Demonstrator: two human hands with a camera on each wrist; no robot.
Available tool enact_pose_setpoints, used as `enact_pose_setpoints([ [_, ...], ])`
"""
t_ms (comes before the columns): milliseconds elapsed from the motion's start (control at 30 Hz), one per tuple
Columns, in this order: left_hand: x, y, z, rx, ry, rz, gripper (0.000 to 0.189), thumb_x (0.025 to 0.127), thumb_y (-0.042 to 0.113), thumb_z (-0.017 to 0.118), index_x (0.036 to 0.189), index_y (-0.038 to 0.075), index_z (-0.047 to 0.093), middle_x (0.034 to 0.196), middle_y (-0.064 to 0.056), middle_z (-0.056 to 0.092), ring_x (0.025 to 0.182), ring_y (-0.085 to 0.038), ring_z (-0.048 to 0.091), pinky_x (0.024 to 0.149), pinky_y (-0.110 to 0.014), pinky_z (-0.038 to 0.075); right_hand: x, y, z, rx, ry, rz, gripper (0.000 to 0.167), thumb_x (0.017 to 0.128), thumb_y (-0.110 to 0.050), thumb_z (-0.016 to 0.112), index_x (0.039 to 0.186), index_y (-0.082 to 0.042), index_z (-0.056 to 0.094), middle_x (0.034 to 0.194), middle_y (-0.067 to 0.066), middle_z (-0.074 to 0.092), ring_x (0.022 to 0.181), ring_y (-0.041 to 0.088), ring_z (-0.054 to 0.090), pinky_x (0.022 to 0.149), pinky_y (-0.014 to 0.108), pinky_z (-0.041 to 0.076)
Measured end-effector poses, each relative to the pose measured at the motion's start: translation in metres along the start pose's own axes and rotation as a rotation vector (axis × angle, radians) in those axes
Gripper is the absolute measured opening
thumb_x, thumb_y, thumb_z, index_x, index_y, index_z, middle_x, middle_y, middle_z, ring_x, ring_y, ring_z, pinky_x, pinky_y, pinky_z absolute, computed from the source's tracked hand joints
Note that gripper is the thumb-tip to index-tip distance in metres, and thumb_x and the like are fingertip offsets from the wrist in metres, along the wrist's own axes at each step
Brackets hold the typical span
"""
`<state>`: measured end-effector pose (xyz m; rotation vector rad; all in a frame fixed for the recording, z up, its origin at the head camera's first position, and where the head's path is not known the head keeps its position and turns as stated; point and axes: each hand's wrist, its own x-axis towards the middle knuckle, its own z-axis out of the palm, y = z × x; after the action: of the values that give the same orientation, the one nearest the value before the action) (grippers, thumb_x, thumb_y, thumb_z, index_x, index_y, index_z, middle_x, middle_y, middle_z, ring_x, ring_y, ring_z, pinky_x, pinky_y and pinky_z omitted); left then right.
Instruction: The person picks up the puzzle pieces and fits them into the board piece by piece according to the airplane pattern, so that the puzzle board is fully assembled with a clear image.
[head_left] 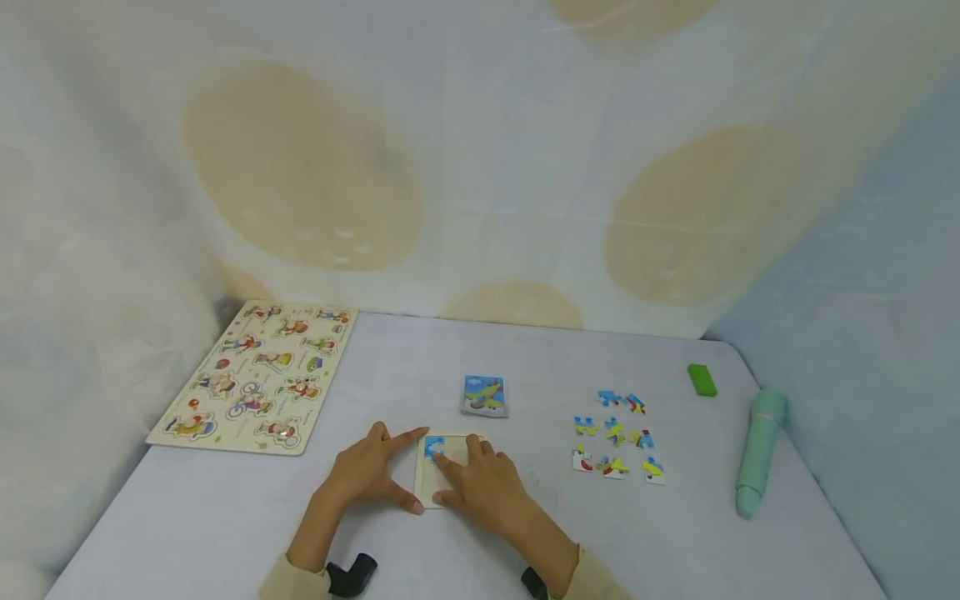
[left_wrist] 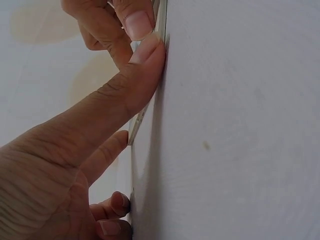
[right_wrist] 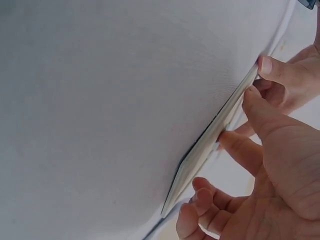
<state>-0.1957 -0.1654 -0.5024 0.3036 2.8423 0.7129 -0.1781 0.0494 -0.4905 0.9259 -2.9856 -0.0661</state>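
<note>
I find the blue puzzle piece (head_left: 432, 445) in the tray's (head_left: 427, 483) eleven-o'clock corner, long axis roughly twelve to six. The right hand (head_left: 489, 493) is nearer, index fingertip touching the piece, which extends towards eleven. At nine, the left hand's (head_left: 365, 467) spread thumb and forefinger brace the tray. Loose pieces (head_left: 615, 432) lie towards three.

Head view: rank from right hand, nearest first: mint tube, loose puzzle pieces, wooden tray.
1. Wooden tray: under the right hand, touching.
2. Loose puzzle pieces: right of the tray.
3. Mint tube: far right, beyond the pieces.
</note>
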Motion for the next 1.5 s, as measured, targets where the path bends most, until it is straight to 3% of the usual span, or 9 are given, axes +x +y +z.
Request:
enact_pose_setpoints([
  [367,0.001,0.000,0.000,0.009,0.000,-0.004,0.108,0.045,0.056,0.094,0.143,0.037,0.053,0.094,-0.004,0.041,0.072,-0.018,0.044,0.059,-0.032,0.037,0.005,0.001,-0.003,0.032,-0.007,0.005,0.054,0.093,-0.061,0.053,0.140,-0.036,0.057,0.106,0.011,0.052,0.088,0.018,0.053,0.063,0.030,0.050],
  [600,0.003,0.001,0.000,0.004,-0.002,0.001,0.107,0.045,0.055,0.094,0.143,0.036,0.053,0.092,-0.004,0.040,0.072,-0.018,0.043,0.059,-0.032,0.036,0.008,0.003,-0.006,0.146,0.015,0.017,0.052,0.091,-0.058,0.060,0.134,-0.029,0.063,0.096,0.005,0.047,0.078,0.013,0.044,0.059,0.024,0.043],
  [833,0.005,0.002,0.001,0.005,-0.014,-0.005,0.107,0.046,0.054,0.094,0.143,0.037,0.053,0.092,-0.004,0.040,0.071,-0.018,0.043,0.058,-0.032,0.035,0.002,0.008,-0.007,0.182,-0.022,0.003,0.058,0.092,-0.058,0.059,0.143,-0.032,0.054,0.099,0.006,0.046,0.078,0.012,0.045,0.071,0.031,0.047],
  [1033,0.005,0.002,0.000,0.007,-0.013,-0.010,0.108,0.044,0.055,0.095,0.143,0.038,0.053,0.093,-0.004,0.041,0.072,-0.018,0.043,0.058,-0.032,0.036,-0.005,0.017,-0.012,0.184,-0.025,0.012,0.062,0.090,-0.058,0.060,0.146,-0.033,0.050,0.098,0.005,0.044,0.077,0.012,0.043,0.073,0.031,0.045],
  [1233,0.003,0.001,0.000,0.026,-0.020,-0.021,0.109,0.044,0.056,0.094,0.143,0.037,0.053,0.094,-0.005,0.042,0.073,-0.018,0.044,0.058,-0.032,0.036,-0.013,0.041,-0.018,0.244,-0.035,0.094,0.067,0.088,-0.057,0.065,0.147,-0.028,0.050,0.097,0.003,0.041,0.081,0.013,0.042,0.072,0.029,0.038],
  [1400,0.001,0.001,0.000,0.021,-0.024,-0.032,0.110,0.044,0.056,0.095,0.143,0.035,0.053,0.093,-0.005,0.041,0.072,-0.019,0.043,0.058,-0.032,0.035,-0.024,0.075,-0.024,0.278,0.025,0.125,0.065,0.089,-0.051,0.067,0.145,-0.021,0.053,0.094,0.004,0.041,0.076,0.014,0.038,0.067,0.028,0.033],
  [1500,0.001,0.001,0.001,0.010,-0.024,-0.037,0.110,0.043,0.056,0.095,0.143,0.036,0.053,0.093,-0.004,0.041,0.072,-0.018,0.043,0.058,-0.032,0.035,-0.030,0.098,-0.024,0.389,0.044,0.185,0.064,0.090,-0.048,0.068,0.144,-0.018,0.053,0.097,0.007,0.043,0.073,0.015,0.039,0.063,0.028,0.034],
])
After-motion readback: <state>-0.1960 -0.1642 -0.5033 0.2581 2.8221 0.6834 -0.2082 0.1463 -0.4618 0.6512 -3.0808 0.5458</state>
